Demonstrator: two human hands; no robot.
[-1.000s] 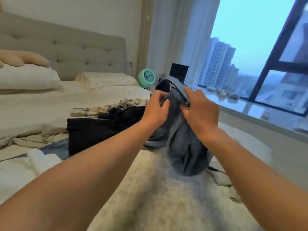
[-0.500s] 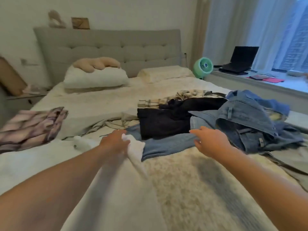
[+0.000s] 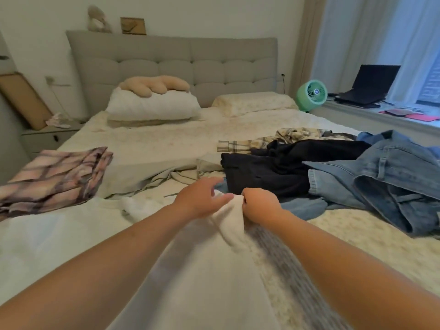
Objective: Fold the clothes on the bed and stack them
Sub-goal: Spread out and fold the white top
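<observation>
- So nearest to us is the white garment point(image 3: 190, 270), draped from the bottom of the view up to our hands, lying on the bed point(image 3: 154, 144) near its foot edge. It looks thin, light and floppy, so our guess is it'll sag wherever we aren't holding it and won't keep a crease unless we smooth it flat.
- Our right hand point(image 3: 258, 204) has fingers curled, pinching the bunched far end of the white cloth. Our left hand point(image 3: 202, 198) sits right beside it with fingers loosely spread, resting on the same bunch, thumb against the fabric. Whether it really grips, we can't tell.
- Best hold, we reckon, is at the two corners or shoulder seams, hands apart, so it hangs straight. Right now both hands are crowded on one spot.
- Just past the hands: blue jeans point(image 3: 392, 184) heaped at right, a black garment point(image 3: 273, 172) touching them, and a checked shirt point(image 3: 273, 141) behind that. Denim will be heavier and stiffer.
- At left, a pink plaid piece point(image 3: 54, 175) already folded, near the bed's left edge, which looks like the stack spot.
- Open room is the middle stretch of mattress between the piles and the pillow point(image 3: 154, 106). Beyond the bed's right edge are a green fan point(image 3: 312, 94) and a laptop point(image 3: 369, 86).
</observation>
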